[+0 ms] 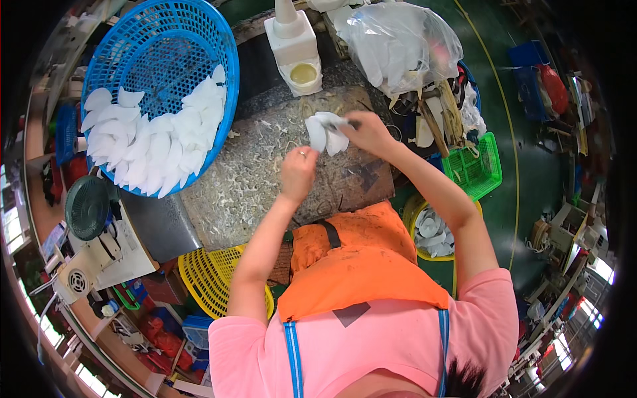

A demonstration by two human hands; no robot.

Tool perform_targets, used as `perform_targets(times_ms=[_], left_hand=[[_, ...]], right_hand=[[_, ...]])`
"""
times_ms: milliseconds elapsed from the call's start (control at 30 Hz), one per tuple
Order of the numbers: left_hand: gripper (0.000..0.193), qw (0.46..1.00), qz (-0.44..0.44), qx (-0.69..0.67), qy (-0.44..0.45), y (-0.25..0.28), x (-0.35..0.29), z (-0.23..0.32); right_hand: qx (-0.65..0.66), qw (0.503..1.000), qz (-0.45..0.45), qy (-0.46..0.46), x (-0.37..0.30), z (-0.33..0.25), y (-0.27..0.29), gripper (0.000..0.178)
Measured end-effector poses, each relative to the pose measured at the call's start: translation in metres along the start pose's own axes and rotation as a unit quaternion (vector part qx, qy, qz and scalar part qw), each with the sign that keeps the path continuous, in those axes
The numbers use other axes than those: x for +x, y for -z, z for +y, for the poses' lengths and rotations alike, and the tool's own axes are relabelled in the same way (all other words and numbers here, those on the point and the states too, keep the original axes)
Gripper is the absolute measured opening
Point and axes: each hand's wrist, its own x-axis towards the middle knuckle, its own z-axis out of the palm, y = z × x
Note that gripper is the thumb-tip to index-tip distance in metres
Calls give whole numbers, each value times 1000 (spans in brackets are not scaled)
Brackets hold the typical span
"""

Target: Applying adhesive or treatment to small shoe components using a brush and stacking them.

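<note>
My left hand (pixel 298 174) is closed, its fingertips at the lower end of a white curved piece (pixel 316 134) that is thin and petal-shaped. To its right, my right hand (pixel 369 132) is closed in a pinch at the upper right edge of a second white curved piece (pixel 336 143). Both pieces are side by side above the worn work surface (pixel 245 169), which is crusted with pale residue. Beyond my hands, a small cup of yellowish liquid (pixel 303 73) stands at the foot of a white square bottle (pixel 292 43).
A large blue basket (pixel 229 106) at the left holds many white pieces. Clear plastic bags (pixel 405 46) lie at the back right. A green basket (pixel 488 162), a yellow bucket (pixel 413 205) of white pieces, a yellow basket (pixel 199 278) and a small fan (pixel 87 207) stand around.
</note>
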Motion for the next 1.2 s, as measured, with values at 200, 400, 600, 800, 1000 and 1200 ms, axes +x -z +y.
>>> perform_targets(times_ms=[200,400,600,800,1000,1200], left_hand=[[15,999,-36,-30,-24,-28,-9,-2],[13,999,3,38,21,-6,-3,-2],[6,986,-96,-18,-134,-21,10,-29],[22,952,185,-148,196,92,36,-39],[39,819,248,26,517,203,-26,-151],[53,786,201,399,427,209,-19,-144]], right_hand=[[-182,952,-6,246,5,17,-34,26],[-45,998,-51,7,-14,18,-24,22],[-11,982,88,-168,14,15,-13,32],[-61,988,48,-134,10,34,-16,37],[-84,992,32,-87,6,12,-11,32],[-97,987,44,-118,6,1,-6,30]])
